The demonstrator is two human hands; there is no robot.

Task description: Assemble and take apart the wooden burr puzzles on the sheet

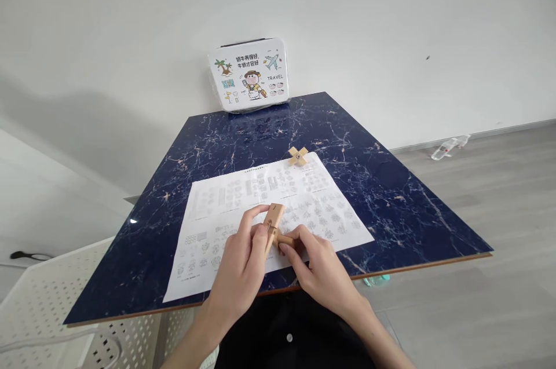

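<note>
My left hand [243, 253] is closed round a light wooden puzzle block [274, 216], which stands tilted over the front part of a printed instruction sheet [234, 224]. From the right, my right hand [315, 259] pinches a second wooden puzzle piece [286, 240], a short bar that meets the block's side. Whether the two pieces are locked together or only touching, I cannot tell. Fingers cover parts of both. Near the sheet's top right corner lies a cross-shaped wooden piece [297, 156] with a dark mark on it, apart from both hands.
The blue marbled table [347, 166] carries the sheet. At its far edge a white case with cartoon prints [249, 76] leans on the wall. A white perforated basket [52, 293] stands below left. Clear plastic [449, 147] lies on the floor to the right.
</note>
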